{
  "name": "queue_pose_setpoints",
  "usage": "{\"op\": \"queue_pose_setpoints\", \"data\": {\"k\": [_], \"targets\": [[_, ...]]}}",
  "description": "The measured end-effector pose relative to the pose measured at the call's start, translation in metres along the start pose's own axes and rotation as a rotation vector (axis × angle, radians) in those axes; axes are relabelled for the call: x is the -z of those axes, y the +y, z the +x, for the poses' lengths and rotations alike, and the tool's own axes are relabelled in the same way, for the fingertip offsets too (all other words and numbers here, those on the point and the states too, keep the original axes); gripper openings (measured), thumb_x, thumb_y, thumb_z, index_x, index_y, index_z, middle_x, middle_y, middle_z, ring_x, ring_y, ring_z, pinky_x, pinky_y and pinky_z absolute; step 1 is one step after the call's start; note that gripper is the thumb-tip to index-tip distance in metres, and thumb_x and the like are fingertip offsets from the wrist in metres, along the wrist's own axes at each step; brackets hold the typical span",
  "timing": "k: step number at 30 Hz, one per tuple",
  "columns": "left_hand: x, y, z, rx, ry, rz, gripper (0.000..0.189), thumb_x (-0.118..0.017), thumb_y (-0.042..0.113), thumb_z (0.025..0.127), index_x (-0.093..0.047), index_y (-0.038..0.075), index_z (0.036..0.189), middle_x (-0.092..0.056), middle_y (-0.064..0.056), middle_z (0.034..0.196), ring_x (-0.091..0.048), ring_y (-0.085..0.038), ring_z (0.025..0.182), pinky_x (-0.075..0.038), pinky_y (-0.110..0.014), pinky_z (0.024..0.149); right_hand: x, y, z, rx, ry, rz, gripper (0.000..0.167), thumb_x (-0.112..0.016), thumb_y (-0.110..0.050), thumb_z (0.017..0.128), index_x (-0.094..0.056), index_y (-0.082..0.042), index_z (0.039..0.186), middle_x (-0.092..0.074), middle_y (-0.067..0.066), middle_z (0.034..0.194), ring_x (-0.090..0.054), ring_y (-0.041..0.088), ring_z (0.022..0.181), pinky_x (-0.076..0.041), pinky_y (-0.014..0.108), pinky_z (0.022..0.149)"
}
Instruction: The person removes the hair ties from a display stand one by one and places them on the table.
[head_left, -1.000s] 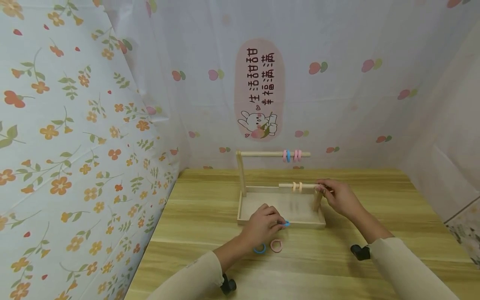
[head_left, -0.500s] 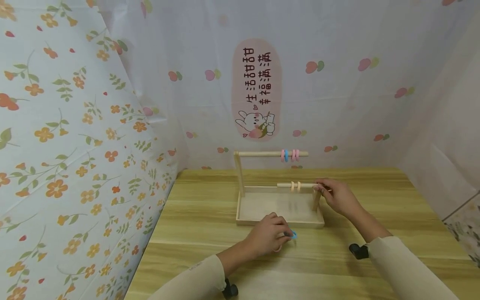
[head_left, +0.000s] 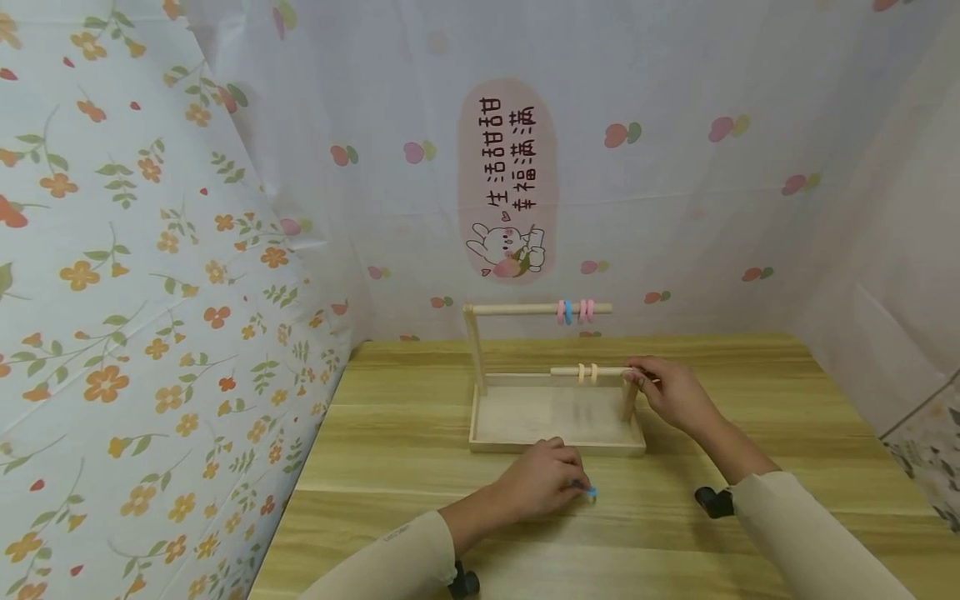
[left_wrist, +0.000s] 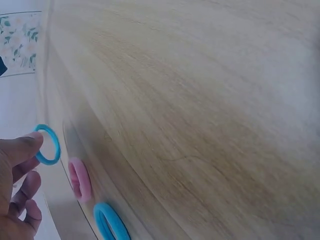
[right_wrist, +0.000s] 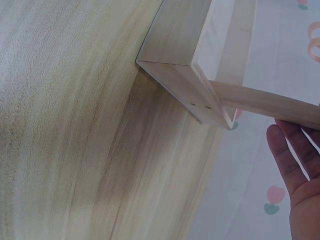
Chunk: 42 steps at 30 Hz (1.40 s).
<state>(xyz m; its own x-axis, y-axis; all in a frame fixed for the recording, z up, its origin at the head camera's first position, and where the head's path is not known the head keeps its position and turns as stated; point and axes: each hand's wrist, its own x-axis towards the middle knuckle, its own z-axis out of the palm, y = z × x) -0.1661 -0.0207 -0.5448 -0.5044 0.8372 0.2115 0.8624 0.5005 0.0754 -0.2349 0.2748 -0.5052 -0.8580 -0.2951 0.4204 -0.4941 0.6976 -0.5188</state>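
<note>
My left hand pinches a small blue hair tie between thumb and fingers, low over the table in front of the stand. Below it in the left wrist view lie a pink hair tie and a second blue hair tie; the hand hides both in the head view. My right hand grips the top of the short right post of a wooden stand, its fingertips against the wood in the right wrist view. Two orange hair ties hang on the lower rod.
The stand's upper rod, on a tall left post, carries pink hair ties and a blue one. A shallow tray forms the base. Behind the wooden table hangs a printed cloth.
My left hand has moved from the tray's front edge toward me and slightly right, carrying the blue hair tie lower. It now covers the loose ties. The right hand keeps its grip.
</note>
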Motion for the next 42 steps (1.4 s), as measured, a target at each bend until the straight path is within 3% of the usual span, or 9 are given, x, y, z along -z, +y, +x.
{"op": "queue_pose_setpoints", "data": {"k": [6,11,17,22,35,42], "targets": [[-0.005,0.000,0.001,-0.019,-0.047,-0.004,0.011,-0.081,0.038,0.103,-0.088,0.032,0.109,-0.078,0.018,0.108,-0.062,-0.001,0.095,-0.039,-0.007,0.081,-0.001,-0.001,0.001,0.003,-0.001,0.006,0.026,-0.069,-0.005,0.108,-0.074,0.007,0.132,-0.081,0.020,0.110,-0.081,0.040,0.096,-0.069,0.052,0.080],[-0.007,0.001,0.002,-0.027,-0.083,-0.006,0.011,-0.081,0.037,0.103,-0.088,0.032,0.110,-0.079,0.018,0.110,-0.067,-0.001,0.102,-0.049,-0.013,0.093,-0.001,0.000,0.001,0.005,0.008,0.004,0.026,-0.069,-0.005,0.108,-0.074,0.006,0.131,-0.081,0.020,0.110,-0.081,0.040,0.096,-0.069,0.052,0.080],[-0.008,0.001,0.001,-0.017,-0.112,0.014,0.009,-0.082,0.036,0.102,-0.088,0.034,0.110,-0.079,0.020,0.112,-0.065,0.000,0.102,-0.050,-0.015,0.093,-0.001,0.002,0.002,-0.015,-0.007,0.009,0.027,-0.068,-0.007,0.110,-0.074,0.005,0.133,-0.081,0.020,0.111,-0.081,0.040,0.097,-0.069,0.051,0.081],[-0.010,0.002,0.000,-0.013,-0.113,0.028,0.010,-0.082,0.036,0.103,-0.088,0.037,0.110,-0.079,0.021,0.113,-0.064,0.000,0.101,-0.052,-0.018,0.095,-0.001,0.003,0.003,-0.019,-0.013,0.014,0.026,-0.067,-0.008,0.111,-0.074,0.005,0.132,-0.080,0.021,0.112,-0.081,0.040,0.097,-0.069,0.049,0.080],[-0.014,0.003,-0.002,-0.017,-0.121,0.042,0.011,-0.080,0.041,0.103,-0.087,0.040,0.111,-0.078,0.023,0.114,-0.060,0.002,0.100,-0.043,-0.013,0.088,-0.003,0.004,0.000,-0.030,-0.021,0.020,0.027,-0.067,-0.007,0.111,-0.074,0.005,0.133,-0.081,0.021,0.115,-0.081,0.040,0.099,-0.069,0.048,0.081],[-0.007,0.002,-0.002,-0.038,-0.091,0.019,0.011,-0.081,0.041,0.103,-0.087,0.040,0.112,-0.078,0.023,0.115,-0.061,0.003,0.102,-0.049,-0.017,0.096,-0.001,0.003,-0.001,-0.029,-0.022,0.017,0.027,-0.067,-0.007,0.110,-0.073,0.006,0.134,-0.080,0.022,0.115,-0.080,0.041,0.099,-0.069,0.049,0.081]]}}
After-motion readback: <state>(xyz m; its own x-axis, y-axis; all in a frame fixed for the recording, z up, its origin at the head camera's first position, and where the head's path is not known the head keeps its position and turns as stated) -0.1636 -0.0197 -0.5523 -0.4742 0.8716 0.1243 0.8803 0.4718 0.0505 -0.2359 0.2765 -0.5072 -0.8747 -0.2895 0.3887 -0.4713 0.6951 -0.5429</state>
